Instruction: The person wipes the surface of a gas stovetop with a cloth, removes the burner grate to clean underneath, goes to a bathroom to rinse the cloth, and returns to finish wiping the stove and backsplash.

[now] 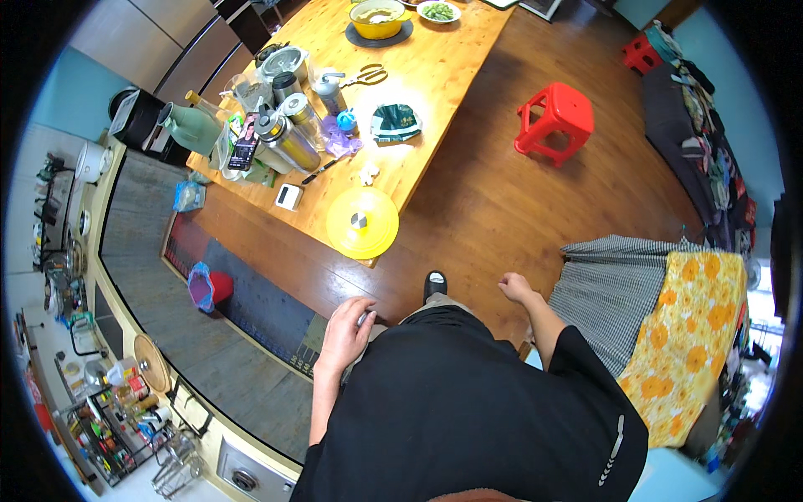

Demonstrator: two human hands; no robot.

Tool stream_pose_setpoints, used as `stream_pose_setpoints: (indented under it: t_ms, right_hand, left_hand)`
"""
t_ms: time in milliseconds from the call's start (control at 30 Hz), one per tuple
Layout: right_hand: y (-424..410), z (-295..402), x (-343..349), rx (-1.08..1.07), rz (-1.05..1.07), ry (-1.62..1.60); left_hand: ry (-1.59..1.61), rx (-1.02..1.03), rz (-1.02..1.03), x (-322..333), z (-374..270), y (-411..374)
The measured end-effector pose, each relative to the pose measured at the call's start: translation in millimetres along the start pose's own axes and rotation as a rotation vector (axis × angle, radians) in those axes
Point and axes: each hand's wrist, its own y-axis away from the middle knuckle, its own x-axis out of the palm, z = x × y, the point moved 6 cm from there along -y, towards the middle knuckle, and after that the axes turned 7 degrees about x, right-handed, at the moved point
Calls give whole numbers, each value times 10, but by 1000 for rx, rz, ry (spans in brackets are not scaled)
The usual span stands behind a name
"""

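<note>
My left hand [346,331] hangs at my side with its fingers loosely curled. A small greyish patch shows between its thumb and fingers, and whether that is a held thing I cannot tell. Out to the other side, my right hand [515,287] is curled into a loose fist, and no object shows in it. Before me, a yellow pot lid [375,235] with a round knob rests at the near corner of the wooden table [433,75]. Close to the lid lie a crumpled white tissue [369,174], a white device [288,197] and a black pen [320,170].
Bottles and flasks [288,141] crowd the table's left side, by scissors [367,75] and a green packet [396,122]. Farther back stands a yellow pot [377,20]. A red stool [555,122] and a red bin [219,286] are on the floor. A kitchen counter [135,326] runs along the left.
</note>
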Motion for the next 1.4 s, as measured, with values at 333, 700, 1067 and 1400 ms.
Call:
stream_pose_setpoints:
  t_ms: [333,700,1067,1400]
  right_hand:
    - [438,-1424,326,287,-116,-303]
    - [888,-2359,1113,728,294,-711]
    - [-1645,-2483,-2014,484,-13,-620]
    - [-3765,-3210,-5140,419,-510,-544]
  left_hand:
    - [25,131,255,270,-114,-1042]
    - [122,380,499,1281,-741,-3130]
    - [38,475,603,2431,-1722,-5913]
    - [77,332,609,2796,-2129,-8554]
